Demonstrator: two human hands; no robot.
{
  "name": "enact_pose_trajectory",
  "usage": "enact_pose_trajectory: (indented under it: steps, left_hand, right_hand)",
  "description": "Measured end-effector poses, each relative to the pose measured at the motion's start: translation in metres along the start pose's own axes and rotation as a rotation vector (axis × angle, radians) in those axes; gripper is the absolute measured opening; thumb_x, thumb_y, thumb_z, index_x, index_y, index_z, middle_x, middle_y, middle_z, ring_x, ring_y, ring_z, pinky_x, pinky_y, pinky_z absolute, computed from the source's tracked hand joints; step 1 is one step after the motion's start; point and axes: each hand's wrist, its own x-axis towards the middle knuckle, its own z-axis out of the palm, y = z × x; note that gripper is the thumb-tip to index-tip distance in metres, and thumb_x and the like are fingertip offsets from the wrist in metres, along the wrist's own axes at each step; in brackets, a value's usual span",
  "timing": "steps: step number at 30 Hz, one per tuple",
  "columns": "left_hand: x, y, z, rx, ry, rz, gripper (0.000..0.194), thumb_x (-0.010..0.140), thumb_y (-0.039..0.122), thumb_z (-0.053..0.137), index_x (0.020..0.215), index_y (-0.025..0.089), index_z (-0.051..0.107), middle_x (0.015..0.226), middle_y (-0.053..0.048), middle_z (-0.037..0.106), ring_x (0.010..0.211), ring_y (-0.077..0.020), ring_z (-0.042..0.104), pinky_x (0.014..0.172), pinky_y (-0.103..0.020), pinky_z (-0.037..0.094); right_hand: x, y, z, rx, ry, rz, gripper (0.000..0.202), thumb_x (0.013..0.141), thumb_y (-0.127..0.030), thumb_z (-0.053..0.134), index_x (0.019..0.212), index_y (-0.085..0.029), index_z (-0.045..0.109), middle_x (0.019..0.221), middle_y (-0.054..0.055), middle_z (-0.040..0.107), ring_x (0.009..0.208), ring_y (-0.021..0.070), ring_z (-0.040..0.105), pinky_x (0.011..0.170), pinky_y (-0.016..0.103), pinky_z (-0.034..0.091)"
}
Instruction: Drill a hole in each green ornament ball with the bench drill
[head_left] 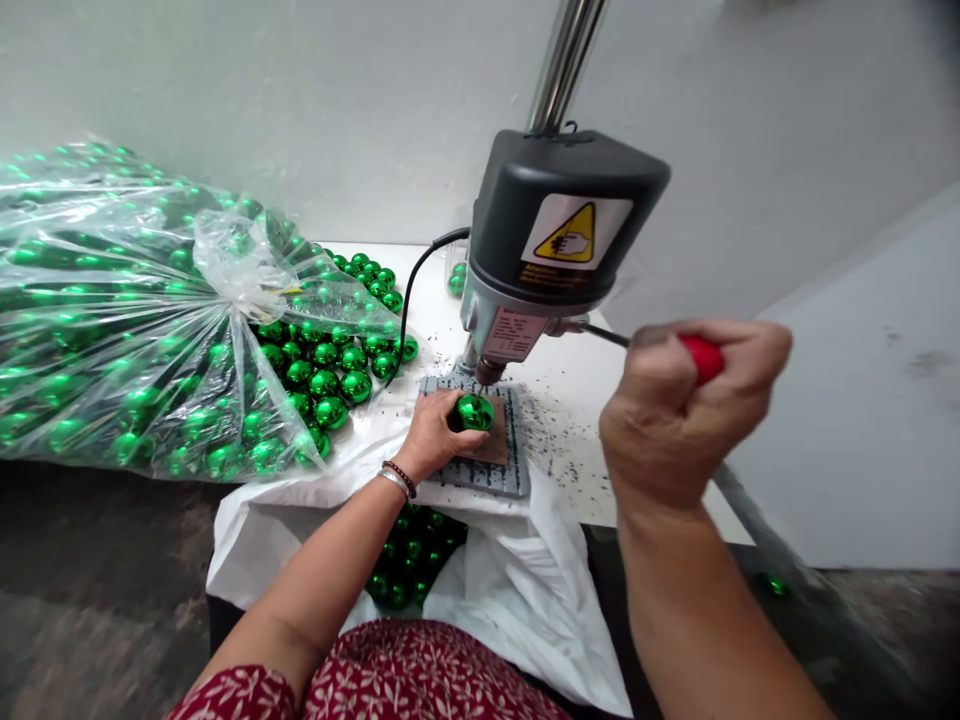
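Under the drill head [559,235] at mid-worktop [570,400], the left hand [433,435] has its grip clamped on a green ball [475,411] resting on the grey base plate [480,470]. Right hand [690,410] is closed round the red lever [703,358]. Drilling cleanly likely calls for a steady ball, fingers clear, and a slow pull.

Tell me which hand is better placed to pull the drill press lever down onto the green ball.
Right. The right hand is already wrapped around the red lever handle, while the left hand is busy steadying the green ball on the grey base plate under the drill press head.
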Motion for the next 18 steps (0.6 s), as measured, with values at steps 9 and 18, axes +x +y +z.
enact_pose_trajectory:
  steps: [9,18]
  left_hand:
    - [-0.024,0.000,-0.005,0.036,0.067,0.111,0.041,0.065,0.026,0.087,0.102,0.020,0.068,0.104,-0.008,0.073,0.106,-0.0291,0.065,0.103,-0.047,0.046]
    - [-0.073,-0.009,-0.049,0.000,0.085,0.379,0.056,0.078,0.031,0.080,0.129,0.020,0.060,0.123,-0.011,0.070,0.118,-0.0266,0.064,0.108,-0.048,0.050]
  right_hand:
    - [0.074,-0.018,0.022,-0.082,-0.213,0.257,0.021,0.092,-0.029,0.055,0.078,-0.014,0.047,0.066,-0.008,0.044,0.063,0.0011,0.035,0.064,0.021,0.031]
    - [0.070,-0.021,0.024,-0.112,-0.218,0.320,0.023,0.095,-0.036,0.049,0.083,-0.017,0.047,0.072,-0.007,0.044,0.071,0.0043,0.049,0.072,0.028,0.038]
